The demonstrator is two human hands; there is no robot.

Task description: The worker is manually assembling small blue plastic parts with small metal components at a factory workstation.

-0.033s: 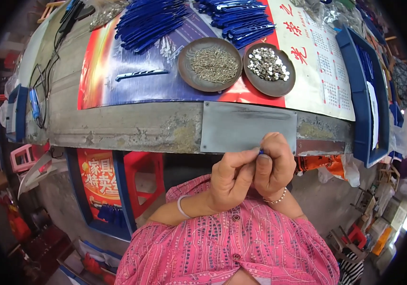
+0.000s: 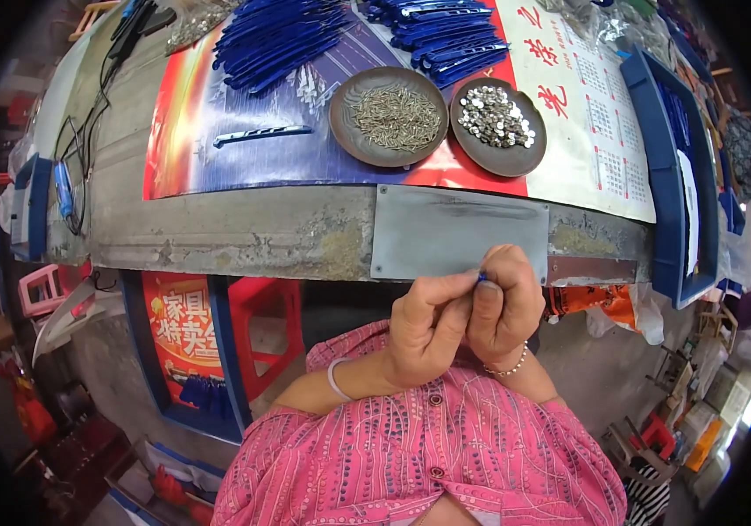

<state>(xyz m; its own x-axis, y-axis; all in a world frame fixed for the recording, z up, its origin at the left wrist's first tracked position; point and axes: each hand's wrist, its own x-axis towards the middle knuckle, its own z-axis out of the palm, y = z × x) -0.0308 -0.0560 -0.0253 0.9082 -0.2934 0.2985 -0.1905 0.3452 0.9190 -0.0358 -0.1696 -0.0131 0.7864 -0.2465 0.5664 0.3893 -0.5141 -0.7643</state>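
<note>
Small blue piece [image 2: 481, 277] held up in front of the near edge of the table [image 2: 218, 228], by the grey metal plate [image 2: 459, 232] fixed there. Pinched at the fingertips of the left hand [image 2: 428, 333] and the right hand [image 2: 514, 302], which are drawn close together, fingers curled. Piece judged light and stiff, probably slick, more easily dropped than crushed; best taken by its sides, between thumb and forefinger tips. On the table, a lone blue strip [image 2: 262, 136] is laid left of a dish of pins [image 2: 367, 156]; a dish of silver discs [image 2: 498, 164] is set just beside, to the right. Most of the piece is covered by fingers; its full shape cannot be made out. Two blue heaps [image 2: 279, 44] [image 2: 446, 35] toward the far edge are cut off above.
</note>
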